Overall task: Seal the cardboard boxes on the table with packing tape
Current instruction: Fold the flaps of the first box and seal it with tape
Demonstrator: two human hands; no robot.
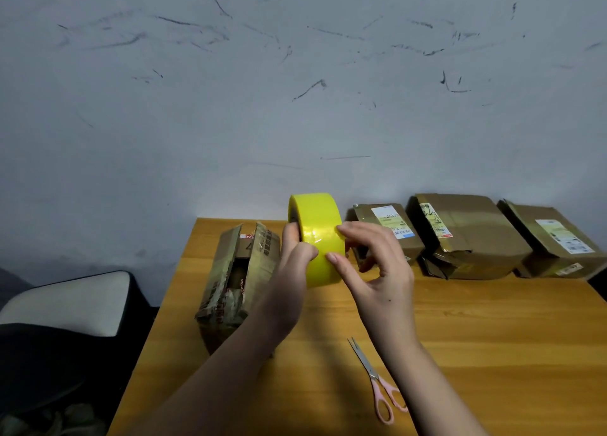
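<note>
The roll of yellow tape (320,238) is held up above the wooden table (492,337), between the open box and the row of boxes at the back. The left hand (294,261) grips it by the core side, fingers curled round the rim, which steadies the roll so that it cannot turn. The right hand (374,265) rests its thumb and forefinger tips on the outer face of the tape, the other fingers loosely bent; this looks like a search for the loose end, picking at the surface to lift it. The open box (236,281) stands just left of the hands, near the table's left edge, its top flaps raised and parted; something pale and crumpled shows in the gap, though what it is cannot be told. It is probably the box waiting for tape. Three more boxes (473,235) sit side by side against the wall, well apart from the open one, flaps down and with printed labels on them; whether they are fully sealed is unclear. Pink-handled scissors (377,383) lie near the front of the table below the right wrist, blades closed, likely kept within reach for cutting the strip. A cushioned chair (72,301) stands off the table's left side.
</note>
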